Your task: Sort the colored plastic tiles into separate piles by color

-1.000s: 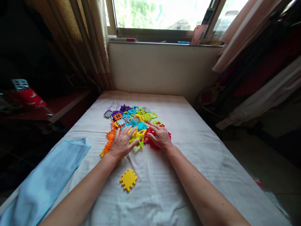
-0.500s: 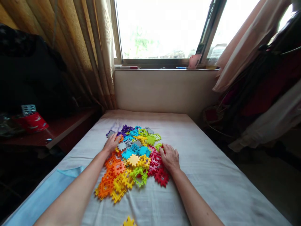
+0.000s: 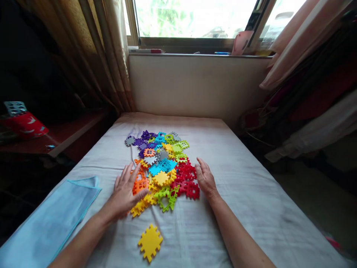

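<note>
A pile of interlocking plastic building tiles (image 3: pixel 161 168) with notched edges lies on the white sheet, grouped loosely by colour. My left hand (image 3: pixel 125 190) is at the pile's near left side, fingers spread, over or against the orange tiles (image 3: pixel 141 184) and partly hiding them. Beside the red tiles (image 3: pixel 186 176) on the right is my right hand (image 3: pixel 205 178), its fingers stretched forward and nothing in it. Purple tiles (image 3: pixel 145 139) and a grey tile (image 3: pixel 129 141) sit at the far left. Alone on the sheet nearest me is a yellow square tile (image 3: pixel 150 242).
A folded light blue cloth (image 3: pixel 55 219) lies at the bed's left edge. A dark table (image 3: pixel 64 145) holding a red container (image 3: pixel 26 124) stands left. Clothes (image 3: pixel 295 44) hang at right. Ahead, a pink cup (image 3: pixel 242 42) stands on the windowsill.
My left hand has moved from the pile's far left back to its near left. My right hand has shifted slightly off the red tiles. The view has tilted down, showing the whole yellow tile.
</note>
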`<state>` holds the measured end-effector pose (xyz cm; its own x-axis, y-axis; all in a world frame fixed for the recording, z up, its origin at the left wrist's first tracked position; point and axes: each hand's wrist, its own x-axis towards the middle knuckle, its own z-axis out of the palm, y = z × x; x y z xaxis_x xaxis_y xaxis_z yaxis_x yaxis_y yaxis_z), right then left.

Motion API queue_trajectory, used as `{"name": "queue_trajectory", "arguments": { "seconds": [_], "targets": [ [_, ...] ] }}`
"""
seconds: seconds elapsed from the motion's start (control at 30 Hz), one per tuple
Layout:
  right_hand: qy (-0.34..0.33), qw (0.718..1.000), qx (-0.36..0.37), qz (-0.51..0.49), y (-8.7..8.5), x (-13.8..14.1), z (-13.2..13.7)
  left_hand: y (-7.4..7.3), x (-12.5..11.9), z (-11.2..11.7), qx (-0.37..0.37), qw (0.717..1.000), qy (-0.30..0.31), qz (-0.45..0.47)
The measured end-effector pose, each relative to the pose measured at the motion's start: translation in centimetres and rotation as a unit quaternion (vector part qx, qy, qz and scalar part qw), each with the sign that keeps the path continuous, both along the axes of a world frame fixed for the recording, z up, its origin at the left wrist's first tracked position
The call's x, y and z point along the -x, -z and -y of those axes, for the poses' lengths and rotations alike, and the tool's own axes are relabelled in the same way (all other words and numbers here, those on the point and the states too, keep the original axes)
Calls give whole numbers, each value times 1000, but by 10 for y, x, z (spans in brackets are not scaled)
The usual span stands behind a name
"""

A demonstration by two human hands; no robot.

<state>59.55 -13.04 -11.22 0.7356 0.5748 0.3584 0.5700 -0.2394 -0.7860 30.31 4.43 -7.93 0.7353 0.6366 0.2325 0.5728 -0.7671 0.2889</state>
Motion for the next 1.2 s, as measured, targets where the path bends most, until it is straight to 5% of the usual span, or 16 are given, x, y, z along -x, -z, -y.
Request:
{"name": "queue_trajectory", "arguments": {
  "seconds": [0.07,0.13,0.37,0.53,0.7,0.97,1.1,1.2],
  "targets": [
    [18,1000,6,12,1,5,6,7,20,12,-15,999,-28,-15],
    [31,999,13,21,0,9,1,7,22,-2,-17,996,-82,-9],
    [15,999,-41,-7,0,8,-22,-30,-39,-140,68,986,-151,-11],
    [35,990,-97,-95,2,5,-14,-28,-85,-184,88,979,-184,-23],
    [46,984,-93,-145,-3,8,-13,-15,-137,-182,85,987,-138,-3],
    [47,982,-92,-160,-6,9,-13,-1,-194,-137,93,995,-32,29],
    [60,978,-109,-169,-3,6,-14,-11,-195,-113,105,994,-13,28],
    [65,974,-123,-178,-1,3,-15,-25,-161,-97,112,993,-22,21]
  ]
}}
